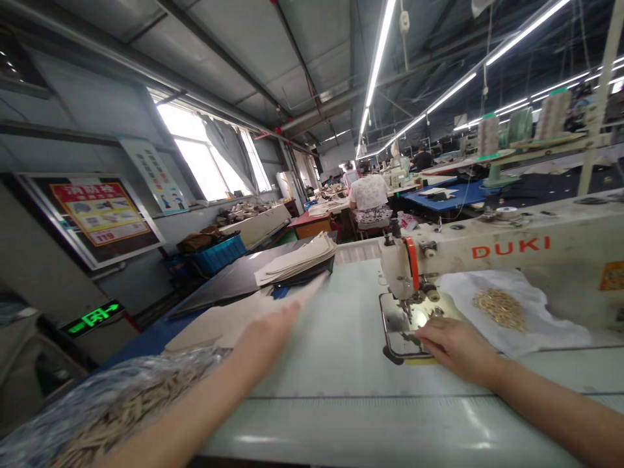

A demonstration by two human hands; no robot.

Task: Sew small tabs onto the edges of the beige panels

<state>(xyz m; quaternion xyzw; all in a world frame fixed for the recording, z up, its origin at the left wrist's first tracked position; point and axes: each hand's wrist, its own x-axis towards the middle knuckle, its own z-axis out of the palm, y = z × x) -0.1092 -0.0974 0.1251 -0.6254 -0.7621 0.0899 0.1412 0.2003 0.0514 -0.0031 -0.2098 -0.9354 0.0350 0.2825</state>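
At the middle of the bench, I am reaching my left hand out toward the far left side, where cut beige panels are lying flat. The hand is blurred; the fingers are looking extended and apart, closed on nothing that I can make out, and whether the fingertips are touching the nearest panel I cannot tell. My right hand is resting palm down, fingers loosely together, at the needle plate of the sewing machine, gripping nothing visible.

Further toward the far edge, a stack of beige pieces is sitting on a dark sheet. Behind the right hand, under the machine arm, a white cloth is carrying a heap of small gold rings. At the near left corner, a clear plastic bag of pale strips is lying beside my forearm.

Assessment of handling: the panels are appearing thin, light and flexible, likely to droop if lifted from one end and to slide easily over the smooth bench top. I am judging the near edge of the top panel to be the sound place to take hold, pinched between thumb and fingers, one layer only. The rings are looking small and loose, apt to scatter.

Beyond the bench, another person is sitting at a far workstation.
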